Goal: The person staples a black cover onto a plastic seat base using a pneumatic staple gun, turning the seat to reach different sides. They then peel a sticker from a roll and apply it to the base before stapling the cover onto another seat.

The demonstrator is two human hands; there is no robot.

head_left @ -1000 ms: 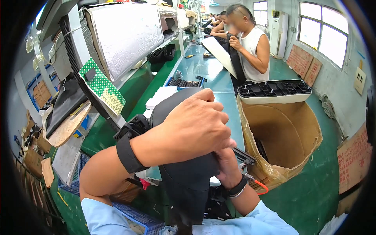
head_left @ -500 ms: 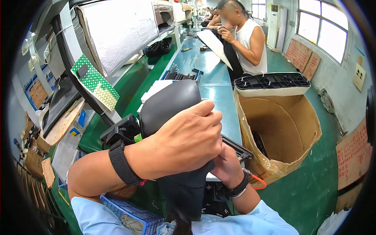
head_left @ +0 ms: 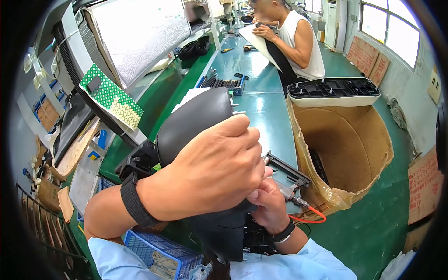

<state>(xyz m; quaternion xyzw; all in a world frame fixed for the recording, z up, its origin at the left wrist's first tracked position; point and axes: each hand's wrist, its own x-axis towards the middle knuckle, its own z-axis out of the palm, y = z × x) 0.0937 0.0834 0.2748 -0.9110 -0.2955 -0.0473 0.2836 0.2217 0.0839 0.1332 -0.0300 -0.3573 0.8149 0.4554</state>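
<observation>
A black padded seat (head_left: 193,122) with a smooth leather-like cover stands on end in front of me, its metal studs showing on the right side. My left hand (head_left: 223,161) reaches across it, closed in a fist at the right edge of its cover. Just below, my right hand (head_left: 269,199) pinches at the same edge, thumb and fingers together. The exact grip of both hands is partly hidden. Beyond my right hand lies a staple gun (head_left: 288,171) with an orange air hose (head_left: 318,220) attached.
A cardboard box (head_left: 343,135) stands to the right, with a white-sided seat (head_left: 333,92) across its far rim. On the bench (head_left: 261,109), a blue tray (head_left: 237,88) holds black strips. A co-worker (head_left: 298,46) works farther along. Beside my lap sits a blue basket (head_left: 186,255).
My view has shifted slightly, and the seat has tilted a little left. More of its studs and the staple gun show. Both hands keep working at the right edge.
</observation>
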